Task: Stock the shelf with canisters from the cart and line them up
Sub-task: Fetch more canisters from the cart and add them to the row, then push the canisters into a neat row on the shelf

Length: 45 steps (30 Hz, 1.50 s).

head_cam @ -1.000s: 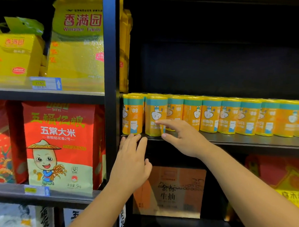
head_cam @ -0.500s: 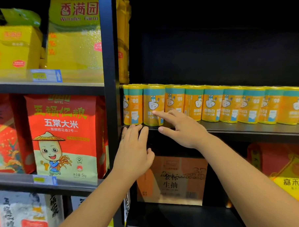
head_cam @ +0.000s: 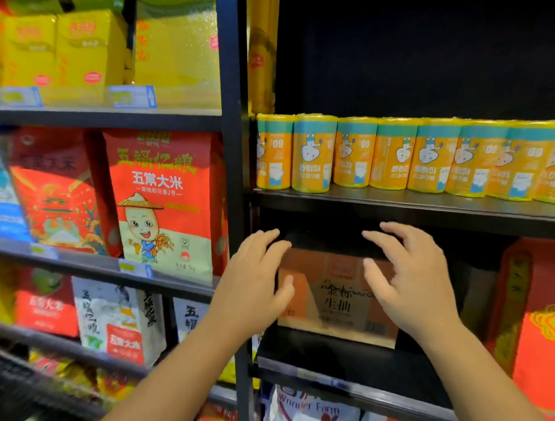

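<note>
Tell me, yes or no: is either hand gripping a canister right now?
No: the left hand and the right hand are open and empty, below the shelf where the canisters stand.

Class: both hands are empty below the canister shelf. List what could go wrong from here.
1. The second canister from the left stands forward of the row, near the shelf lip; a rising left hand or right hand could knock it off.
2. The canisters stand packed close, so nudging one may shift its neighbours out of line.
</note>
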Tool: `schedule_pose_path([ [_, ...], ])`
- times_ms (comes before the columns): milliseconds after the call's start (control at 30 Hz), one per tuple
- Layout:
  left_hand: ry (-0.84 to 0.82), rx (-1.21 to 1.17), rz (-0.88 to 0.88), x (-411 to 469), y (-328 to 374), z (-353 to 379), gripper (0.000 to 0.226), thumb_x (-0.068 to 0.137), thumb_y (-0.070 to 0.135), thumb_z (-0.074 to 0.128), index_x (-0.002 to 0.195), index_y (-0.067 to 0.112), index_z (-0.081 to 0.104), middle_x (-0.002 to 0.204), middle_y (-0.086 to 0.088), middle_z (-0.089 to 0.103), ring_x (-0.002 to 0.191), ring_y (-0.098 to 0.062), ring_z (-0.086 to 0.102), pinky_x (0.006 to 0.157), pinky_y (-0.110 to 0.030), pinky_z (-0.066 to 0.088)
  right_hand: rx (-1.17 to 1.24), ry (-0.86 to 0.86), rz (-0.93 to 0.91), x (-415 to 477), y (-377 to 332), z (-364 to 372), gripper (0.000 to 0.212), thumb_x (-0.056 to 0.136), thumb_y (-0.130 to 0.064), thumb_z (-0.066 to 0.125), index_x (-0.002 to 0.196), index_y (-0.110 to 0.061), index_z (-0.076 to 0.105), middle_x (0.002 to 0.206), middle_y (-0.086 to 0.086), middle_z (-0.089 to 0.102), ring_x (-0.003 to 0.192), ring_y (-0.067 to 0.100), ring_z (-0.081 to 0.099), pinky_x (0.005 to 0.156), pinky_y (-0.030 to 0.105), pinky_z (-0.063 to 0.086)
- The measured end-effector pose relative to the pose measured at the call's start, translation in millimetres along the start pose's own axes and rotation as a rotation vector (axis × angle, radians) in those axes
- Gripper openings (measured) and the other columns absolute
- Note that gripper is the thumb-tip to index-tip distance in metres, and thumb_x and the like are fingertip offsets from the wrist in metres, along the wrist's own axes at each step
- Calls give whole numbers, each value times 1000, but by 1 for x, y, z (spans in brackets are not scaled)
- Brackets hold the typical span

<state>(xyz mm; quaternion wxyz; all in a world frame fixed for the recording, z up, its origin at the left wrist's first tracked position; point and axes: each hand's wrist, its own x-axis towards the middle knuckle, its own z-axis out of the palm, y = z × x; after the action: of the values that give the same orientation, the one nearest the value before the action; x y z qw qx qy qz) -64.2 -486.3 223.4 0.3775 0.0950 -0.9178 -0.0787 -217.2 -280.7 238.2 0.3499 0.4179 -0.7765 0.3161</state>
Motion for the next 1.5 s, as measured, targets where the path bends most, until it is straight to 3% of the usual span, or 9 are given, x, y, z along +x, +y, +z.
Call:
schedule_pose_path([
  [100,-5,30,-93,-47,-3,14,53,91,41,49,136,15,56,145,-2,47,138,-25,41,112,-44,41,64,-41,106,-40,2,13,43,89,-37,54,126,-19,67,131,4,59,125,24,49,103,48,41],
  [267,-112,101,-342,-129,-7,21,55,92,47,46,139,18,53,144,1,47,136,-20,40,111,-39,40,183,-329,146,-103,-18,60,40,89,-23,72,128,-18,66,134,4,57,129,27,47,105,49,41],
  [500,-245,255,-659,-260,-10,-8,53,84,45,53,126,13,64,123,-5,63,113,-27,59,95,-43,53,388,-773,8,-184,-89,117,45,90,-29,71,134,-24,62,140,0,52,132,24,45,108,44,40],
  [733,-369,377,-999,-379,-7,-62,56,90,51,50,135,19,60,123,-1,64,113,-26,60,92,-40,51,486,-1072,-208,-267,-171,125,51,84,-41,56,132,-23,63,142,0,54,132,24,51,109,37,37],
  [900,-381,401,-1190,-450,-22,-91,61,91,53,51,143,21,55,130,-4,64,120,-30,57,93,-42,50,460,-1354,-364,-305,-224,115,54,98,-47,45,151,-37,36,160,-13,21,149,15,19,119,30,19],
  [1000,-415,394,-1239,-484,-37,-110,68,88,58,42,143,21,55,132,-5,63,120,-31,58,92,-42,51,475,-1362,-408,-316,-265,117,53,98,-50,44,149,-36,38,160,-8,25,147,15,22,120,38,27],
  [1200,-453,362,-1232,-546,-63,-162,75,86,64,28,139,20,59,129,-4,65,116,-30,60,90,-42,53,419,-1425,-533,-337,-387,155,58,98,-43,50,152,-34,34,164,-3,22,151,21,21,120,37,22],
  [1367,-411,417,-1223,-589,-81,-209,62,86,58,41,128,20,66,117,-2,70,103,-27,67,76,-40,58,338,-1534,-602,-362,-492,201,62,99,-41,49,156,-26,29,165,4,20,151,26,20,119,43,26],
  [1500,-390,414,-1229,-606,-105,-234,60,87,56,42,130,20,63,120,-2,68,107,-27,65,79,-40,56,294,-1597,-582,-371,-543,223,68,97,-41,53,157,-24,27,166,6,20,151,29,20,119,47,27],
])
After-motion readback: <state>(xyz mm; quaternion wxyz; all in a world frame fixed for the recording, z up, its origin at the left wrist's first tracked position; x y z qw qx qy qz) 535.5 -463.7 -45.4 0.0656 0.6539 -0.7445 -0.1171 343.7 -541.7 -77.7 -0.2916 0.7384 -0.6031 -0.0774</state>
